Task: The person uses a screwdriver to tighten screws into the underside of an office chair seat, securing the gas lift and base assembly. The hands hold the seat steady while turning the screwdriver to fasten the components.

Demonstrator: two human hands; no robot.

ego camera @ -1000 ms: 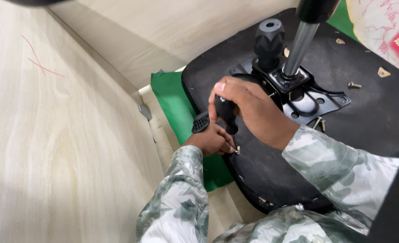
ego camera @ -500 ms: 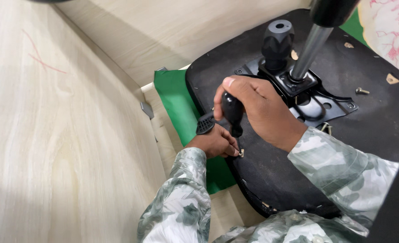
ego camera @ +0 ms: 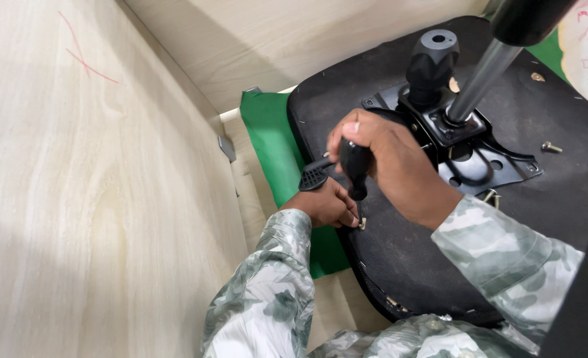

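In the head view, the right hand (ego camera: pixel 393 169) is closed around the black, rounded plastic handle of a screwdriver (ego camera: pixel 355 166), wrapped from above so the palm can bear down on it. The handle's long axis runs nearly upright, tilted slightly toward the person, with its working end pointing down at the near-left edge of the upturned black fabric-covered chair seat (ego camera: pixel 572 192). The shaft itself is hidden behind the hands.

The left hand (ego camera: pixel 325 207) is curled shut low beside that edge, fingertips pinched at a small pale screw or fitting (ego camera: pixel 362 224), seemingly to steady the tip where it meets the seat. A ribbed black lever knob (ego camera: pixel 312 178) sticks out just above this hand.

The seat lies underside up on a green mat (ego camera: pixel 270 142), which rests on the pale wooden worktop (ego camera: pixel 95 199); this keeps the black metal mounting plate (ego camera: pixel 469 149) facing up. A grey metal gas-lift column (ego camera: pixel 482 73) rises from the plate, slanting up and right, with a black faceted adjustment knob (ego camera: pixel 431 63) beside it. A loose screw (ego camera: pixel 551 147) lies on the fabric to the right.
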